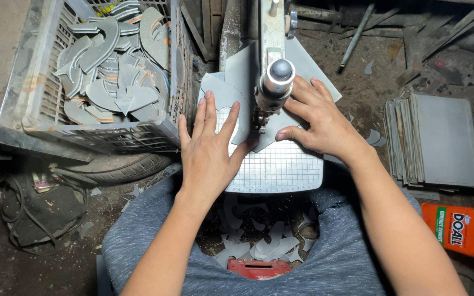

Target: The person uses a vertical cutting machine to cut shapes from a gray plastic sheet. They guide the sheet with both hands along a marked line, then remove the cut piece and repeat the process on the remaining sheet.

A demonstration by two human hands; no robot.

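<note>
A grey sheet [241, 77] lies on the gridded metal table [281, 167] of a small saw machine, whose round silver head [276, 81] stands between my hands. My left hand [208, 149] lies flat on the sheet's left part, fingers spread and pointing away from me. My right hand [319, 121] presses down on the sheet's right part, thumb near the blade below the machine head. Neither hand grips anything; both rest palm-down on the sheet.
A grey plastic crate [45, 93] at the left holds several curved grey cut pieces [111, 71]. A stack of grey sheets [440, 140] sits at the right, an orange box [456, 229] below it. Offcuts [259, 241] lie between my knees, above a red object [258, 268].
</note>
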